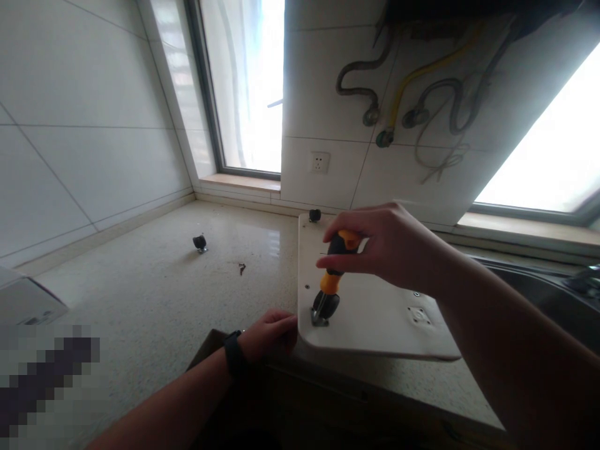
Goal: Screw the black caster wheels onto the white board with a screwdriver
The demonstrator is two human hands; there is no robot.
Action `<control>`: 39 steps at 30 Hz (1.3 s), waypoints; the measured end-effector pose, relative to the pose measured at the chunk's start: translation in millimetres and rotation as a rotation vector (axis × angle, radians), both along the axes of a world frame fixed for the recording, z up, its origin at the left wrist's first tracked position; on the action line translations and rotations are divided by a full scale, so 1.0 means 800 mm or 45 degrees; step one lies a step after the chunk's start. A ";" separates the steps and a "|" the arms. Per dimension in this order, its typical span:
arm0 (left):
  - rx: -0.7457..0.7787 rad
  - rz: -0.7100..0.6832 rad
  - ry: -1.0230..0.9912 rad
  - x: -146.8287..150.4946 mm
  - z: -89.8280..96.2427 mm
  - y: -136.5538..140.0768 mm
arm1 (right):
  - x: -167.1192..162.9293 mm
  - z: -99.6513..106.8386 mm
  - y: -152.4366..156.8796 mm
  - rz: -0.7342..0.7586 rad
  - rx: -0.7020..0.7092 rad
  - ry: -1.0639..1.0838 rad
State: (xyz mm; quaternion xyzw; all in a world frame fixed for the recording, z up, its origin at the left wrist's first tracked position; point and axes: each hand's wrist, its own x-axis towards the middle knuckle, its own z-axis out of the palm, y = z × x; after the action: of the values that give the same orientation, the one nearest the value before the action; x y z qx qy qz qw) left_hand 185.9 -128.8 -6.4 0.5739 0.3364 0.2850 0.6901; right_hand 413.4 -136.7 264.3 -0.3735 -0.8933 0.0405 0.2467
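Observation:
My right hand [375, 237] is wrapped round the orange and black handle of a screwdriver [330, 282]. Its shaft points down, tilted, to the metal plate of a black caster wheel [328, 304] at the near left corner of a white panel [370, 334]. A second caster [314, 215] stands on the panel's far left corner. My left hand [272, 331], with a dark band on the wrist, is closed at the panel's left edge near that near corner. Its fingertips are partly hidden. On the panel's right part is a bare square of screw holes [419, 316].
A loose caster [200, 243] and a small heap of screws [242, 269] lie on the speckled countertop [154, 294] to the left. A sink [525, 294] lies to the right. Hoses [403, 75] and a socket [320, 162] are on the tiled wall. A white box [32, 300] stands far left.

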 end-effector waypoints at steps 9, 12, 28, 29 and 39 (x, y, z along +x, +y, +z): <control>-0.017 0.000 -0.013 0.002 0.007 -0.002 | 0.013 -0.006 -0.006 0.382 -0.301 0.047; -0.013 0.008 -0.008 0.002 0.006 -0.002 | 0.016 0.003 -0.006 0.406 -0.397 0.091; -0.030 0.030 -0.006 0.003 0.003 -0.002 | 0.013 0.004 -0.011 0.194 -0.451 -0.087; -0.026 0.028 -0.005 0.002 0.002 -0.002 | 0.012 0.004 -0.010 0.193 -0.447 -0.058; -0.004 0.014 -0.003 0.001 0.006 -0.003 | -0.014 -0.013 -0.020 -0.321 0.045 -0.078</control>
State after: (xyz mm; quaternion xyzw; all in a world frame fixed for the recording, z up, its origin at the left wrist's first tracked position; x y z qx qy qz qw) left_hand 187.0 -131.1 -1.2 0.5706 0.3392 0.2891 0.6898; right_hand 401.8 -153.1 254.1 -0.4796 -0.8469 -0.0179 0.2288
